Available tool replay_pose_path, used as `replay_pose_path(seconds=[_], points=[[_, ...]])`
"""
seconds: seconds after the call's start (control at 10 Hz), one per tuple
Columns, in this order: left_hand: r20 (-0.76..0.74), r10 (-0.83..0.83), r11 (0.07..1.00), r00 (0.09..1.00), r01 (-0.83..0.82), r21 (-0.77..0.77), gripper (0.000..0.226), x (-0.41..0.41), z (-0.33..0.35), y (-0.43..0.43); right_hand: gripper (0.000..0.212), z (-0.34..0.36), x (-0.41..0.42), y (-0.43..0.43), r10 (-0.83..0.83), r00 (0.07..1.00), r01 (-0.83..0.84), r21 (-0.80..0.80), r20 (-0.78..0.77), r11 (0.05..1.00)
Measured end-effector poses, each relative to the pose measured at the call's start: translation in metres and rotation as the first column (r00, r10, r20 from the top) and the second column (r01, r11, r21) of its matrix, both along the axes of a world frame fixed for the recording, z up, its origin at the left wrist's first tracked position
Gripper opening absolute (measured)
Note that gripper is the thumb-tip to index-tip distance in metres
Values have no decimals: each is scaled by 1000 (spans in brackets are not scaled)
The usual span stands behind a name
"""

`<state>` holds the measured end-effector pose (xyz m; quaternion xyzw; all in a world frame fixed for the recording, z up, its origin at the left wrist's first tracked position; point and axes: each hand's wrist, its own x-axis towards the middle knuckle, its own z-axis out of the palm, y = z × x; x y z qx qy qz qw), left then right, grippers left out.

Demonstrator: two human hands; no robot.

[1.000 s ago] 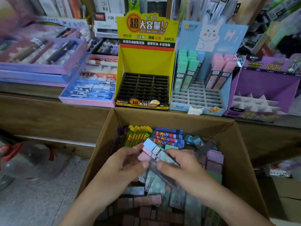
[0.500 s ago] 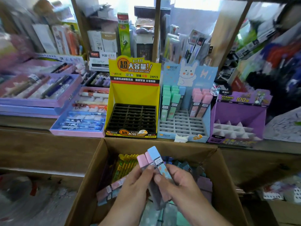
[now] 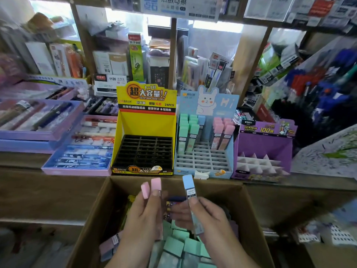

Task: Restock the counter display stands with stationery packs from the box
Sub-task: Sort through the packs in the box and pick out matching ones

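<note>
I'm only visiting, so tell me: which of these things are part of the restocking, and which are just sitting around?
Part of the job: left hand holding two pink packs; right hand holding a blue pack; cardboard box; yellow stand; bunny stand; purple stand.
Just lying about: pen trays on the left; boxed goods on the back shelves.

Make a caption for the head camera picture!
Over the box, the left hand holds pink packs, the right hand a blue pack.
</note>
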<state>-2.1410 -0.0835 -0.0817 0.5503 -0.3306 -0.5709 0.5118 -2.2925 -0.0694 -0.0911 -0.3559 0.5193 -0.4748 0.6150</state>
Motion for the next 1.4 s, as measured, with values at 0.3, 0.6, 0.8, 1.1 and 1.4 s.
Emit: replay_pose_path(seconds=[0.3, 0.6, 0.8, 1.1, 1.4], points=[[16, -26, 997, 1000, 27, -72, 27, 10, 3, 13, 27, 12, -15, -4, -14, 998, 13, -23, -66, 1000], [-74, -29, 999, 997, 31, 20, 26, 5, 4, 15, 47, 47, -40, -17, 54, 939, -137, -228, -338, 964], [-160, -7, 995, 987, 22, 95, 30, 4, 5, 14, 9, 79, -55, -40, -75, 861, -140, -376, -503, 916], [-359, -13, 971, 933, 98, 218, 34, 10, 6, 6, 9, 129, -74, -95, -234, 648, -254, -495, -725, 831], [-321, -119, 977, 940, 168, 131, 30, 17, -6, 2, 4, 157, -83, -148, -303, 447, -300, -460, -842, 836]])
